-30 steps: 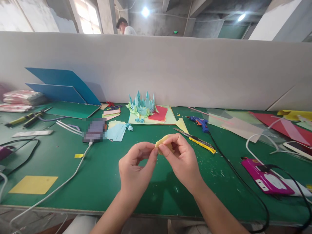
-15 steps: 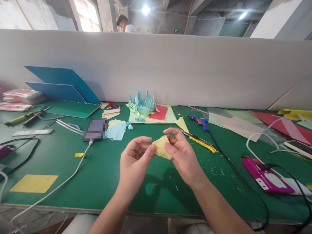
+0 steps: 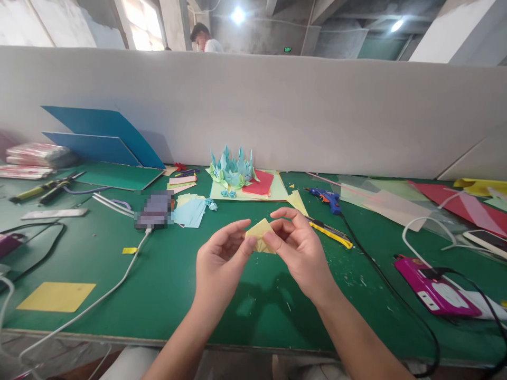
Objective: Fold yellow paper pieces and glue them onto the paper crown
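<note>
Between my two hands, above the middle of the green table, is a small folded piece of yellow paper point(image 3: 259, 230) with creases fanning from its lower edge. My left hand point(image 3: 222, 258) pinches its left side with the thumb in front and the fingers behind. On the right side, my right hand point(image 3: 299, 253) pinches it the same way, thumb over the front. The fingertips behind the paper are hidden. Beyond the hands stands a blue and green folded-paper model point(image 3: 233, 171) on a pale sheet, with a red sheet point(image 3: 259, 183) beside it.
Right of my hands lie a yellow utility knife point(image 3: 330, 235) and a blue glue gun point(image 3: 327, 199) with a black cord. A magenta power strip point(image 3: 435, 287) sits farther right. Light-blue paper slips point(image 3: 190, 212) and a yellow sheet point(image 3: 57, 296) lie left. A white partition point(image 3: 253, 111) closes the back.
The yellow paper has turned between my fingers, its corner now pointing up. My left thumb and fingers have shifted slightly right and closed on its left side.
</note>
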Tool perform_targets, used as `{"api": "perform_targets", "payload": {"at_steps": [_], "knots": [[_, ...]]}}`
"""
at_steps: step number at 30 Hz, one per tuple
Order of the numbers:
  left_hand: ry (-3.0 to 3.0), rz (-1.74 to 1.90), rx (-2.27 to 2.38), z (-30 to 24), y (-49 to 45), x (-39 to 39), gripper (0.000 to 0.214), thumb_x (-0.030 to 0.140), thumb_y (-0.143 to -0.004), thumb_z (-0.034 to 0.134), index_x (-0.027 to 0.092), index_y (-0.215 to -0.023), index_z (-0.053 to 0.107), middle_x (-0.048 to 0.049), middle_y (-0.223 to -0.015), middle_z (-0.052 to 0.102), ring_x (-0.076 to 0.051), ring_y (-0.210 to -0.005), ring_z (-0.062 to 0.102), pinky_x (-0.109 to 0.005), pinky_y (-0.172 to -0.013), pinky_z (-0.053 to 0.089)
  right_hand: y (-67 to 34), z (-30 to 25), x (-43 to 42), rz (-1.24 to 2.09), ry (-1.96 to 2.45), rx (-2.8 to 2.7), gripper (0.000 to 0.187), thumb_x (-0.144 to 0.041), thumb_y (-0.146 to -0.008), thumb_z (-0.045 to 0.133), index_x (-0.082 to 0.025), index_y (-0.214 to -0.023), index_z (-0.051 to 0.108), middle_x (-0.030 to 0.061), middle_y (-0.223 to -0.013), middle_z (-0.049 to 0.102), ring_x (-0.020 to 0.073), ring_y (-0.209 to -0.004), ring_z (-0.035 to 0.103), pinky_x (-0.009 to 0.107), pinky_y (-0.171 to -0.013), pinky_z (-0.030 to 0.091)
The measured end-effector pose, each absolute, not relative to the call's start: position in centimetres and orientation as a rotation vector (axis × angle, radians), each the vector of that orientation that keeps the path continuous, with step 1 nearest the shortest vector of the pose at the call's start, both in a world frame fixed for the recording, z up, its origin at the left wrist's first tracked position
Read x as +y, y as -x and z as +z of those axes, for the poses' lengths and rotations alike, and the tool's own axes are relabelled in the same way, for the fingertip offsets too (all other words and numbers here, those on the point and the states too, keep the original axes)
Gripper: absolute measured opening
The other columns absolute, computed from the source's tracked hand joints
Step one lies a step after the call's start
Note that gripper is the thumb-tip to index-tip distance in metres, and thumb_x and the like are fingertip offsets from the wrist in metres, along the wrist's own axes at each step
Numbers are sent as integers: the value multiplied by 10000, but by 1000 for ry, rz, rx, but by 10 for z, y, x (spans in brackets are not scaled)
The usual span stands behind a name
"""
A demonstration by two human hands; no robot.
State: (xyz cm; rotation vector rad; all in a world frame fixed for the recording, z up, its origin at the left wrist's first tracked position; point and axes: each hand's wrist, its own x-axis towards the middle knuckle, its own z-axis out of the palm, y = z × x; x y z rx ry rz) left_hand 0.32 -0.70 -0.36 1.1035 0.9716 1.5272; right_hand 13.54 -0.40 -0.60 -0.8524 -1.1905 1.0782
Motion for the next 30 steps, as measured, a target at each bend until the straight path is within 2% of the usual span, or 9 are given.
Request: {"api": "perform_targets", "payload": {"at_steps": [6, 12, 17, 23, 30], "knots": [[-1099, 1319, 989, -1, -2, -4, 241, 364, -612, 806, 153, -675, 709, 2, -630, 682, -98, -563, 599, -197, -551, 522, -135, -6, -4, 991, 884, -1231, 280, -357, -725, 723, -242, -890, 528, -70, -627, 537, 101, -576, 528, 225, -549, 480], [-1017, 1234, 968, 2, -1, -5, 288, 399, -606, 806, 149, -670, 678, 9, -635, 652, -100, -581, 595, -214, -594, 531, -137, -7, -3, 927, 907, -1274, 159, -331, -757, 697, -228, -786, 579, -33, -682, 578, 114, -622, 569, 235, -569, 504], [-939, 1233, 945, 2, -2, -4, 347, 431, -583, 814, 130, -702, 688, -8, -664, 675, -113, -640, 624, -226, -636, 552, -140, -11, -4, 564, 941, -1484, 31, -238, -838, 623, -239, -828, 594, -7, -781, 624, 132, -689, 600, 269, -642, 521], [-890, 1268, 940, 1, -1, -3, 342, 387, -576, 834, 133, -729, 663, -6, -647, 715, -108, -605, 647, -218, -615, 562, -143, -11, -6, -152, 865, -1817, 235, -69, -870, 520, -267, -886, 646, 43, -930, 636, 183, -849, 597, 347, -733, 502], [-955, 1366, 987, -5, -1, -5, 353, 365, -618, 819, 141, -863, 700, -19, -664, 757, -143, -605, 687, -269, -650, 594, -153, -13, -6, -294, 770, -1966, 280, -57, -876, 536, -263, -1006, 674, 48, -912, 679, 186, -842, 576, 343, -752, 509]]}}
